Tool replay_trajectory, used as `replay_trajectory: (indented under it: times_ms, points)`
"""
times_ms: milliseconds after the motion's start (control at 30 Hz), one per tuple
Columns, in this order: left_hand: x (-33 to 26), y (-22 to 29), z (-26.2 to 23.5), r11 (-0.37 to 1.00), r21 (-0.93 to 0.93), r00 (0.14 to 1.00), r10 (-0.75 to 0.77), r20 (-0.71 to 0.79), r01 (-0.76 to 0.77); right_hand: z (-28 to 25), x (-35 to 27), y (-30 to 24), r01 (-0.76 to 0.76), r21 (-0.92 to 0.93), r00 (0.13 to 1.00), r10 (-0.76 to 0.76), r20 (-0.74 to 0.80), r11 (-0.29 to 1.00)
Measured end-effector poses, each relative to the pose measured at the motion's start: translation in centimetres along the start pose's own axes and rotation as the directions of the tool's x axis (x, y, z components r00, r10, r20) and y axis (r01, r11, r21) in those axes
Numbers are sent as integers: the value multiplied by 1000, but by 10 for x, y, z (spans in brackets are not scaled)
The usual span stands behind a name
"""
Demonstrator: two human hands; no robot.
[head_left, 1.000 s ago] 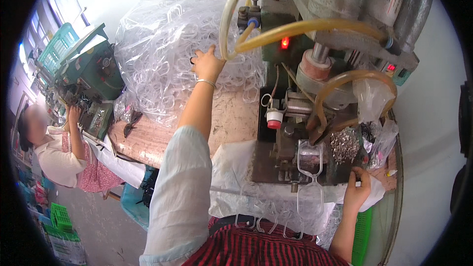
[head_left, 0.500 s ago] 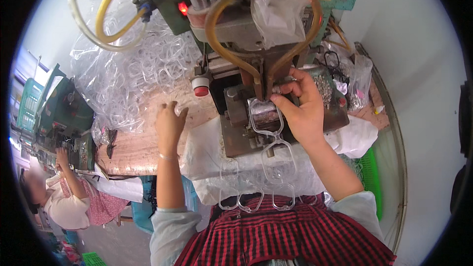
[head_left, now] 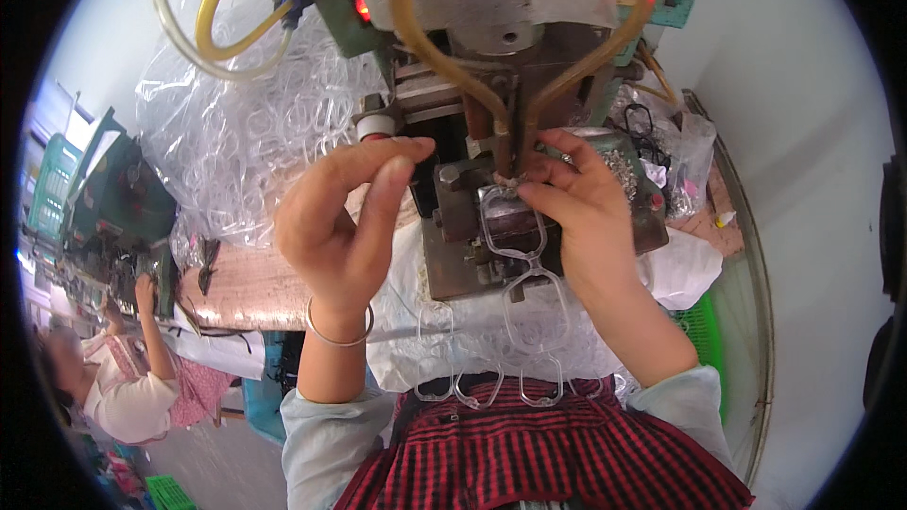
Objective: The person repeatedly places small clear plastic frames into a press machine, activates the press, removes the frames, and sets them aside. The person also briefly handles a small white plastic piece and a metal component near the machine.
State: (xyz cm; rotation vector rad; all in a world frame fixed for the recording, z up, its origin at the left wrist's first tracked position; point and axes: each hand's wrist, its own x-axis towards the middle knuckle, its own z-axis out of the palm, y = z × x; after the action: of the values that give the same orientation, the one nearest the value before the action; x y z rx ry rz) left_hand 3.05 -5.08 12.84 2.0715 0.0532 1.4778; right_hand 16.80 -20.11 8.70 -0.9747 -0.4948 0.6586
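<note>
1. The right hand (head_left: 576, 208) has its grip pinched shut on the top end of the clear plastic frame (head_left: 515, 227), right under the press head (head_left: 505, 146).
2. The frame's long axis runs from the press head straight back toward the person, with more linked frames trailing off the bench (head_left: 255, 283).
3. The left hand (head_left: 345, 222) is loosely open, holding nothing, left of the press head and farther from it.

Single head fisheye, looking down, close over press machine (head_left: 510, 66) and bench (head_left: 255, 283).
</note>
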Motion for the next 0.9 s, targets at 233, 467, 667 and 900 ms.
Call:
replay_trajectory:
  times_ms: [233, 467, 667, 900]
  points:
    - [-102, 21, 16, 798, -419, 646, 49, 762, 434, 3, 2, 13, 97, -252, 995, -93, 28, 963]
    - [-36, 22, -7, 866, -480, 985, -72, 159, 141, 1, 3, 21, 155, -108, 985, -162, -59, 982]
    - [-4, 2, -14, 978, -206, 1000, -23, -6, 21, 9, -18, 2, -21, 84, 996, 28, -85, 996]
    - [-22, -117, -37, 909, 139, 894, -343, -288, 393, -89, -2, 35, 208, -809, 901, -430, -62, 551]
